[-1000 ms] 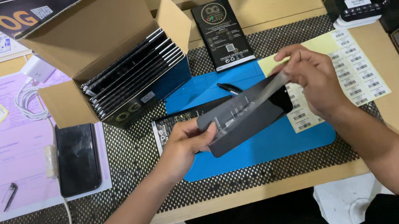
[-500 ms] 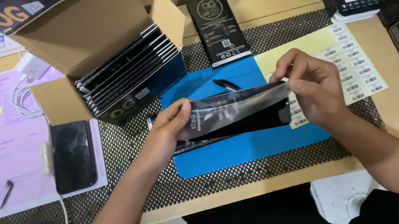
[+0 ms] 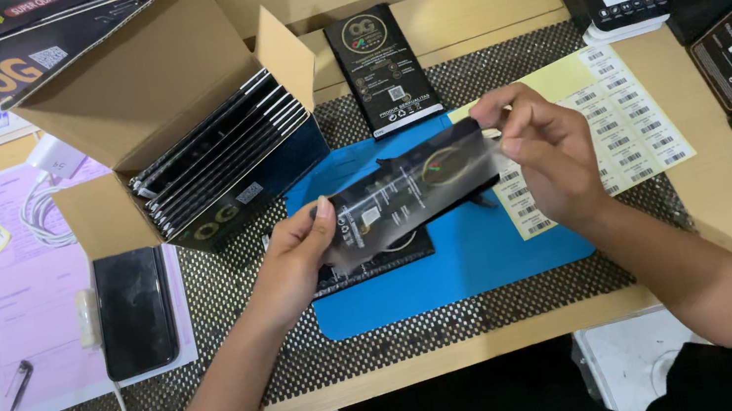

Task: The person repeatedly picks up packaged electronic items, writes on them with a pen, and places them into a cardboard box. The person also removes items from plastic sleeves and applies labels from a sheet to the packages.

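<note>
Far left: dark phone [image 3: 135, 311] lies flat on pink paper sheet [image 3: 36, 324]. Behind it, open cardboard box [image 3: 156, 92] packed with slim black packs on edge. Centre: left hand [image 3: 296, 263] pinches lower-left end of a black flat packet in clear sleeve [image 3: 408, 188], held tilted above blue mat [image 3: 456, 260]. Right hand [image 3: 547, 148] pinches the packet's upper-right end. Yellow label sheet [image 3: 616, 116] lies under that hand, partly on the mat
</note>
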